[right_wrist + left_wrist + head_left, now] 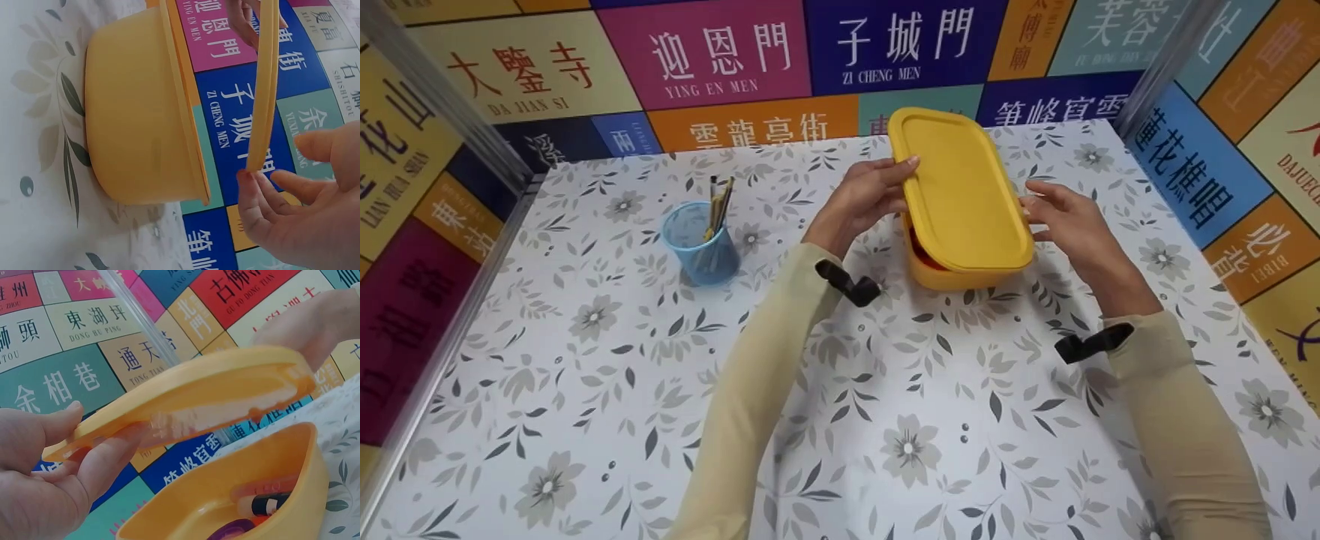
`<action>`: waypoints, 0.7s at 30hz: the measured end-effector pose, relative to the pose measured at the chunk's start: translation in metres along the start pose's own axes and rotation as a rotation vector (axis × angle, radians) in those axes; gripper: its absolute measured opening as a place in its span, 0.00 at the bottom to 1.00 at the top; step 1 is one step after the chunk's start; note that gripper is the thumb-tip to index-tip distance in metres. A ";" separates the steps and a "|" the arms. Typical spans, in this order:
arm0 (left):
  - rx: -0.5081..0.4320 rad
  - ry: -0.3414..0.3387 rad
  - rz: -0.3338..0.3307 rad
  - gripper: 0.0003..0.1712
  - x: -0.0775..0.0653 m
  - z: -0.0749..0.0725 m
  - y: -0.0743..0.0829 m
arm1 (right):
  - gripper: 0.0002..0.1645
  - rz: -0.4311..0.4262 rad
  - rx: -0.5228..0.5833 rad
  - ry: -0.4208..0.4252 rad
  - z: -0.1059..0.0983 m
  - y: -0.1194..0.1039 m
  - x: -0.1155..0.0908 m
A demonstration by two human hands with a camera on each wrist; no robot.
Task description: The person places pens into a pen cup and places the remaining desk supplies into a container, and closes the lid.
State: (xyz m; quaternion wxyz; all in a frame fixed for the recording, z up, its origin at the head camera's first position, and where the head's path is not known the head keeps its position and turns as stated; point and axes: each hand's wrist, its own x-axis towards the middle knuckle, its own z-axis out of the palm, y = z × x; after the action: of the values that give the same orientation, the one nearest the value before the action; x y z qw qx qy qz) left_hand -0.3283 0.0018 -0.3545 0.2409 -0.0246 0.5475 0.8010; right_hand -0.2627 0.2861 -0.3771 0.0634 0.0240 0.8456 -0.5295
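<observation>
A yellow lid (967,187) is lifted off a yellow plastic box (960,280) on the table. The left hand (859,196) pinches the lid's left edge, thumb on top and fingers beneath. At the opposite edge, fingertips of the right hand (315,208) touch the lid from below, while its thumb stands apart from it. Through the gap, the left wrist view shows a black-banded cylinder (267,504) and a purple piece (233,529) inside the box. The rest of the contents is hidden under the lid.
A blue mesh cup (709,255) holding several brushes (720,210) stands left of the left hand. Flower-patterned cloth covers the table (660,420). Panels with colourful printed signs (720,52) rise behind the table and on both sides.
</observation>
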 end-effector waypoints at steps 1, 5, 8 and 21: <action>-0.012 0.008 0.000 0.18 0.000 -0.001 -0.001 | 0.39 0.006 0.018 -0.008 0.000 0.001 0.002; -0.046 0.050 -0.003 0.17 0.002 -0.002 -0.004 | 0.39 0.040 0.116 -0.030 -0.002 0.005 0.008; -0.047 0.096 0.008 0.16 0.003 0.000 -0.006 | 0.41 0.086 0.177 -0.024 -0.004 0.005 0.010; 0.112 0.193 0.041 0.24 0.005 -0.004 -0.012 | 0.41 0.128 0.257 0.047 -0.011 0.009 0.016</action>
State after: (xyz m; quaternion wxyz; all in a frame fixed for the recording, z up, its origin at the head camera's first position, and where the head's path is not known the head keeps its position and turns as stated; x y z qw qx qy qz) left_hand -0.3286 0.0038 -0.3682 0.1716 -0.0771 0.6125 0.7678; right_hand -0.2784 0.2997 -0.3827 0.0736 0.0983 0.7689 -0.6275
